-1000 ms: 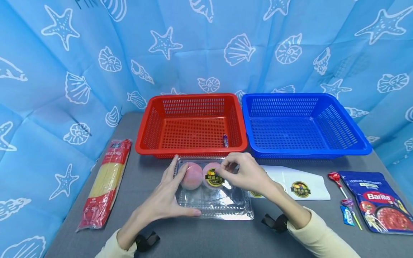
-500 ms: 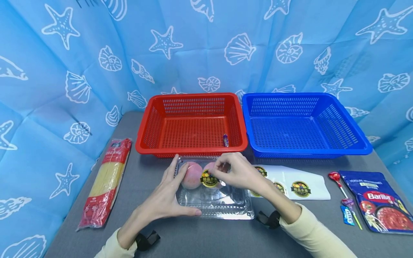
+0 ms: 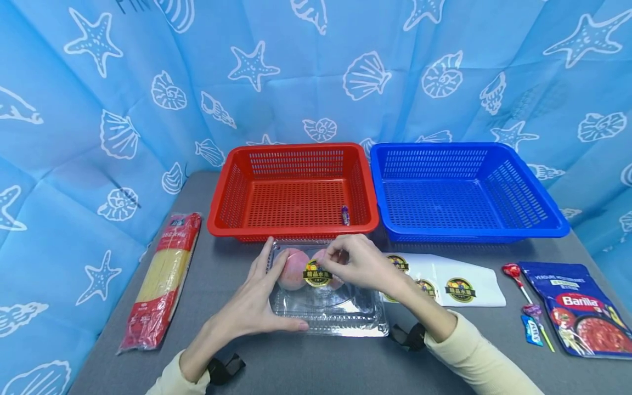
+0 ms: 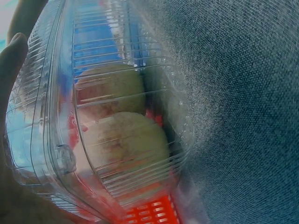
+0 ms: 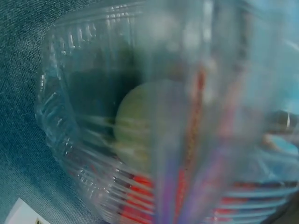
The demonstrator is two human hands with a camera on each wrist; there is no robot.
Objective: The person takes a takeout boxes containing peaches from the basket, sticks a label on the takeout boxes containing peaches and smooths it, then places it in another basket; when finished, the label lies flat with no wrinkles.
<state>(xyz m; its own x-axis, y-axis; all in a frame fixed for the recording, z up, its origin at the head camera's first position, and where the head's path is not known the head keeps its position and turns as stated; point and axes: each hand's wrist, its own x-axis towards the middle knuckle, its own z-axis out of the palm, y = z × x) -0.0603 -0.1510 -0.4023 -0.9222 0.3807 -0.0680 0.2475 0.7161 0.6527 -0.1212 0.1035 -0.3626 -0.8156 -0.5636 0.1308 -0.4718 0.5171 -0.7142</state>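
A clear plastic clamshell box [image 3: 336,315] with a ribbed rim lies on the grey table in front of the red basket. Through its lid two pink peaches [image 3: 293,270] show side by side; the left wrist view has them as pale round fruit [image 4: 126,144]. My left hand [image 3: 247,302] spreads over the box's left part, fairly straight fingers at the back and thumb along the front. With thumb and index finger, my right hand [image 3: 360,263] pinches a black and gold fruit sticker [image 3: 316,274] over the right peach. Whether the sticker touches the lid cannot be made out.
Behind stand a red basket [image 3: 296,227] with a small purple-wrapped candy [image 3: 345,215] and a blue basket [image 3: 474,233]. Right lie a white sticker sheet [image 3: 486,282], lollipops [image 3: 512,270], a blue candy [image 3: 531,330] and a Barilla pouch [image 3: 582,312]. Left lies a noodle pack [image 3: 160,280].
My right hand has moved left with the sticker, from over the right peach toward the gap between the peaches. My left hand and the box have stayed put.
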